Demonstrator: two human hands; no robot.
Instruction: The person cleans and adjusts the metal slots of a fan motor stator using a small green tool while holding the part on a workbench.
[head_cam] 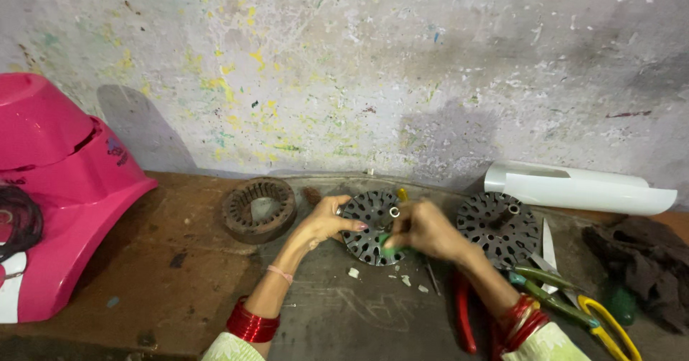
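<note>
Evidently both hands are busy on the slotted metal disc (369, 228) lying flat on the surface between them: the left hand (323, 224) pinches its rim, while the right hand (423, 230) is closed over something small and green at its near edge (blurred, so I cannot tell what). Being round, the disc has no long axis; its hub faces up, and the next move looks to need a steady left-hand hold.

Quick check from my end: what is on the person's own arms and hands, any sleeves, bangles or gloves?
No gloves; both hands are bare. The left hand has a thin pink band at the wrist and a stack of red bangles above it. The right hand has red bangles too. Pale patterned sleeves show at the bottom edge.
</note>
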